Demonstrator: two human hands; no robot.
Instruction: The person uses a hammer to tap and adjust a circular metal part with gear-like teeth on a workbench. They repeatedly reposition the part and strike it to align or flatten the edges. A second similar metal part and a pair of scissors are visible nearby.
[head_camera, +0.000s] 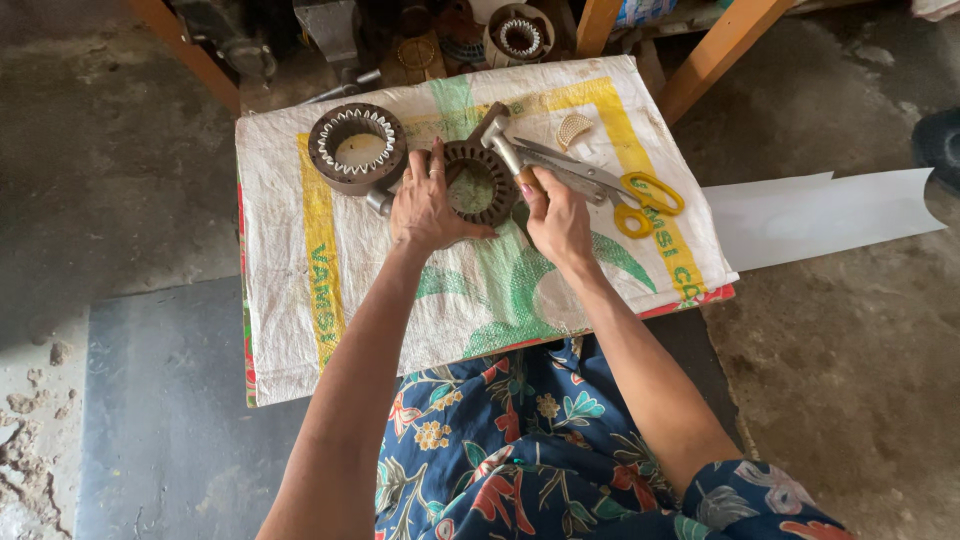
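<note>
both arms extended forward, left hand (428, 205) palm-down, right hand (558, 222) fingers curled closed
</note>
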